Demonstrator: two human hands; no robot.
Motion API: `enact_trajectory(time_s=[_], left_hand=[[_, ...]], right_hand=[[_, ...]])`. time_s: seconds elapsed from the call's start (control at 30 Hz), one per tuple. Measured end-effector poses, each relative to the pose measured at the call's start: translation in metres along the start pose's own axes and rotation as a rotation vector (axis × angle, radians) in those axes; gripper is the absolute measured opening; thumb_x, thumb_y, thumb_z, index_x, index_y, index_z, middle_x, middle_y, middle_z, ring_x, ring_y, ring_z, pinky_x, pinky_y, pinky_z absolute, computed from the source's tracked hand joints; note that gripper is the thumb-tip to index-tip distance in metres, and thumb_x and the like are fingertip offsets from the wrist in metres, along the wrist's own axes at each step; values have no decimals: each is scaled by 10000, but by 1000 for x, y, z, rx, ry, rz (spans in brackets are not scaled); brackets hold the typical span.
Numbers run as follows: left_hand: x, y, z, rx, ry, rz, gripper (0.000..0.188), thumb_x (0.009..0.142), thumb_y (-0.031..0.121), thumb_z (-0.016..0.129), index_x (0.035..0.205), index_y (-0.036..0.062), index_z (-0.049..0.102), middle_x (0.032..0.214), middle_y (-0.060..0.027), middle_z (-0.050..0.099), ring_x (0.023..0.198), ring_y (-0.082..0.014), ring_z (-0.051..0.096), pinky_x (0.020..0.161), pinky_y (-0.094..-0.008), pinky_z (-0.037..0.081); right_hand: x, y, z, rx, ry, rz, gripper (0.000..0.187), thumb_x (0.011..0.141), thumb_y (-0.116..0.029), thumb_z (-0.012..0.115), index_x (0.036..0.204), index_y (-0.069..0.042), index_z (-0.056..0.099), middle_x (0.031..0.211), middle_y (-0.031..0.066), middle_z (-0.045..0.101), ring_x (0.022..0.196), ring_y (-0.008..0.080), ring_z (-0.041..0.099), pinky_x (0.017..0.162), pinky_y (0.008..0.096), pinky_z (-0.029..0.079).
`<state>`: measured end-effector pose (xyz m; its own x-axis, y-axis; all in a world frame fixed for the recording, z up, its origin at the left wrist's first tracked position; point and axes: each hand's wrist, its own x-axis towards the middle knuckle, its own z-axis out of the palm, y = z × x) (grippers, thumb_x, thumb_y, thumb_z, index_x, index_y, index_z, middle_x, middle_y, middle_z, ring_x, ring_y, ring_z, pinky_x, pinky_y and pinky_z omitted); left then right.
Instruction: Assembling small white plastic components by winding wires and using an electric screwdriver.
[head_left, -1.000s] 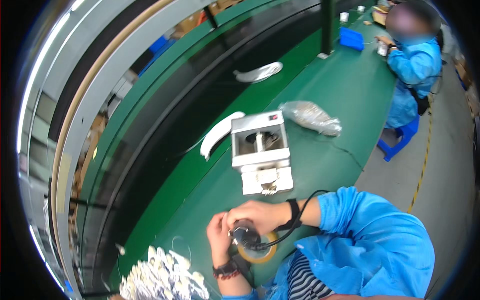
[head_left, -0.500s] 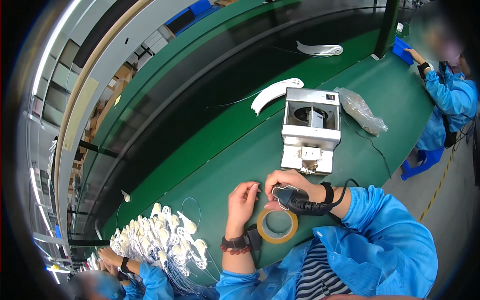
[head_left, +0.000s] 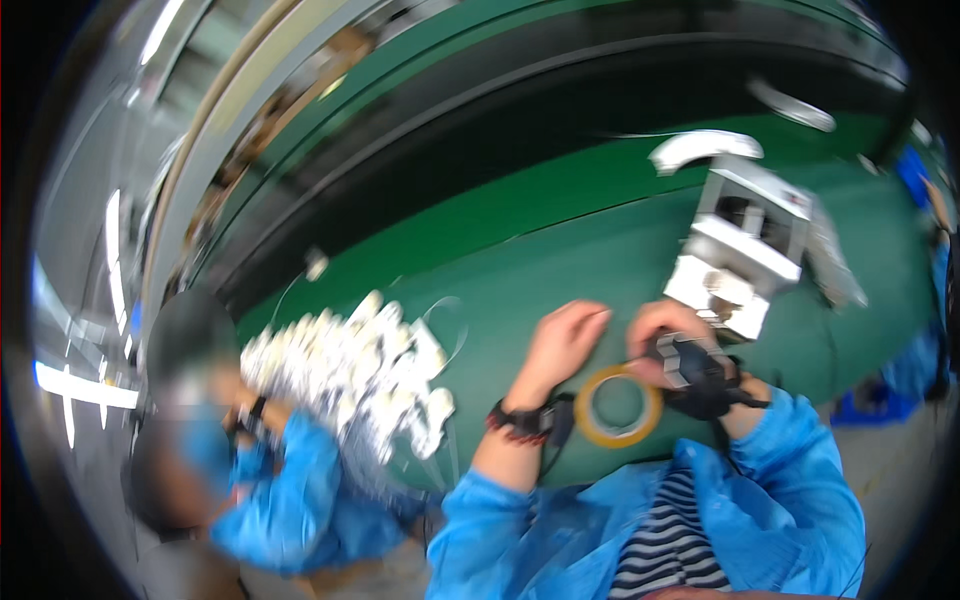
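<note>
The view is smeared by motion. My left hand (head_left: 565, 343) hovers over the green table with fingers curled together. Whether anything is pinched in it, I cannot make out. My right hand (head_left: 667, 325), also closed, grips a black corded hand tool (head_left: 698, 378) with a bent wire bracket; its tip is hidden or too blurred to see. Below and between both hands lies a roll of yellowish tape (head_left: 584, 405), flat near the table's front edge. A silver metal machine (head_left: 745, 245) with an opening in its top stands just beyond my right hand.
To the left spreads a heap of white parts with thin wires (head_left: 350, 365), with a co-worker in a blue sleeve (head_left: 290, 500) beside it. White curved pieces (head_left: 705, 148) lie behind the machine, a clear plastic bag (head_left: 832, 255) to its right. Another person sits at the far right.
My view has swung left, so the table, machine and hands appear farther right. The left co-worker shows more. Both hands keep nearly the same pose, and the tool stays in my right hand.
</note>
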<state>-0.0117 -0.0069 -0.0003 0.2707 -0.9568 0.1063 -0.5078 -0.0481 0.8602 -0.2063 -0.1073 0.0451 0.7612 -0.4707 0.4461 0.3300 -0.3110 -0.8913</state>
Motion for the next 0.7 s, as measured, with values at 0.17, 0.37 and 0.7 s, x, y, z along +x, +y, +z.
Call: enact_trajectory(time_s=[0.17, 0.37, 0.7], left_hand=[[3, 5, 0, -67, 36, 42, 149, 968, 174, 650, 986, 31, 686, 836, -80, 672, 672, -155, 635, 617, -295, 505], [-2, 3, -7, -67, 52, 45, 138, 949, 174, 662, 962, 38, 683, 791, -80, 650, 622, -175, 596, 583, -316, 471], [0, 2, -4, -74, 52, 60, 131, 941, 169, 670, 948, 39, 685, 772, -81, 637, 618, -185, 579, 574, -322, 460]], right_hand=[[-2, -3, 7, 193, 60, 46, 318, 847, -68, 763, 1032, -67, 504, 878, 73, 570, 767, 151, 559, 718, 280, 463], [2, 4, 14, 231, 31, 59, 312, 860, -77, 754, 1040, -72, 499, 885, 66, 562, 803, 162, 569, 756, 298, 476], [1, 2, 13, 214, 34, 32, 314, 858, -105, 775, 1017, -67, 506, 877, 69, 567, 784, 166, 579, 738, 293, 484]])
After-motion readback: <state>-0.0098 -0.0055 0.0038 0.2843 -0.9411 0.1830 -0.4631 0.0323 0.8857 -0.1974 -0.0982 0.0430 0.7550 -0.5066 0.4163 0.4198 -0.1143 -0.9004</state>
